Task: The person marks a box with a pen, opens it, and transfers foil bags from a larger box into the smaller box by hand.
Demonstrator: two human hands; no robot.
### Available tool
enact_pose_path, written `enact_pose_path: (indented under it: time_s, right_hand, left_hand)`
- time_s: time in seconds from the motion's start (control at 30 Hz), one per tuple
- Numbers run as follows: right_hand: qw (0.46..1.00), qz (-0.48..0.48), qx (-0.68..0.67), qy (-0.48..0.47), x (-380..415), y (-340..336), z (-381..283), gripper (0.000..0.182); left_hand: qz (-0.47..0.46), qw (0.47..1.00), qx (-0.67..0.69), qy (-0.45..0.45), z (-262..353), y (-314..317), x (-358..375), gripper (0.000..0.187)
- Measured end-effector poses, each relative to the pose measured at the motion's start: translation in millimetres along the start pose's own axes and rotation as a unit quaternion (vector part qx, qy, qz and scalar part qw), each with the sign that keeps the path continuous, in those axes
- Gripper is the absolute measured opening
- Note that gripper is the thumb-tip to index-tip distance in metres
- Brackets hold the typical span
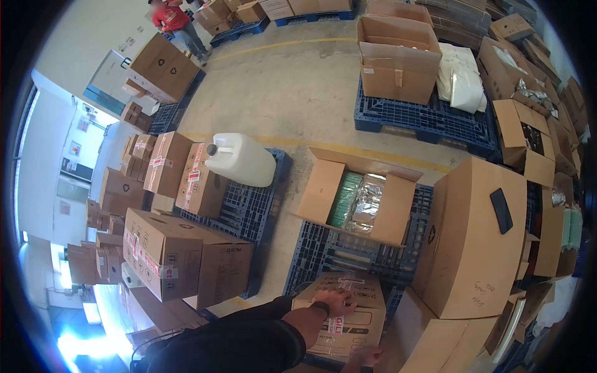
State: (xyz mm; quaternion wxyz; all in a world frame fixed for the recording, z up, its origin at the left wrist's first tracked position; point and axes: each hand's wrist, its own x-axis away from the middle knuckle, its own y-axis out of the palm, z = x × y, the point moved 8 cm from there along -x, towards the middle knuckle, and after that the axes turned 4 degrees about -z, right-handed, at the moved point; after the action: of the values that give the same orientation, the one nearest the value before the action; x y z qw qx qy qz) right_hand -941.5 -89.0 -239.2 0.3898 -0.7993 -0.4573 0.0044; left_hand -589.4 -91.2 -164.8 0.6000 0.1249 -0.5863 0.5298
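My left hand (339, 303), with a dark band at the wrist, rests on top of a taped cardboard box (356, 323). Its fingers lie spread across the cardboard beside a strip of red-and-white fragile tape (336, 326). Close to the near right corner of the same box is my right hand (367, 356), only partly in view at the bottom edge. Its fingers are too indistinct to show whether they grip the box. Beyond my hands, an open cardboard box (315, 196) holds green and silvery wrapped packs (367, 202).
Blue pallets (333, 252) stand under the boxes. A tall carton (469, 242) with a black phone (500, 211) on it rises at right. A white jerrycan (242, 160) and stacked cartons (163, 255) stand at left. A person in red (174, 20) is far back left.
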Motion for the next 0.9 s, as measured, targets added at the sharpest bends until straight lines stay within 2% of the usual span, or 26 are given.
enact_pose_path:
  time_s: [0.07, 0.13, 0.33, 0.47, 0.5, 0.63, 0.7, 0.8, 0.9]
  right_hand:
    - [0.999, -0.017, 0.024, 0.023, 4.1, -1.5, -10.7, 0.04]
    - [0.987, -0.05, 0.12, 0.093, 18.7, -0.2, -33.0, 0.033]
    - [0.987, -0.079, 0.141, -0.001, 21.4, 11.2, -47.0, 0.032]
    - [0.982, -0.098, 0.16, -0.022, 32.3, 21.3, -65.6, 0.031]
    - [0.981, -0.1, 0.163, -0.025, 33.9, 22.6, -68.9, 0.031]
    - [0.979, -0.109, 0.166, -0.039, 35.9, 26.8, -79.0, 0.03]
    - [0.979, -0.112, 0.166, -0.045, 36.1, 30.0, -83.7, 0.029]
    - [0.979, -0.117, 0.155, -0.058, 34.1, 38.7, -88.2, 0.029]
    - [0.98, -0.123, 0.137, -0.073, 29.8, 42.7, -86.1, 0.028]
  left_hand:
    - [-0.045, 0.999, 0.009, 0.0, 0.1, 0.7, 0.2, 0.062]
    - [-0.041, 0.999, 0.021, 0.007, -4.6, 6.3, -7.3, 0.064]
    - [-0.032, 0.998, 0.04, 0.028, -13.5, 20.8, -21.2, 0.068]
    - [-0.035, 0.995, 0.06, 0.066, -17.0, 34.3, -34.7, 0.072]
    - [-0.006, 0.993, 0.085, 0.083, -19.0, 44.9, -42.5, 0.073]
    - [-0.038, 0.99, 0.112, 0.07, -18.1, 44.0, -37.0, 0.073]
    - [0.003, 0.991, 0.103, 0.085, -18.3, 47.0, -43.0, 0.072]
    - [-0.002, 0.99, 0.109, 0.086, -19.0, 42.0, -45.3, 0.072]
    - [-0.029, 0.991, 0.107, 0.073, -17.7, -6.6, -33.6, 0.073]
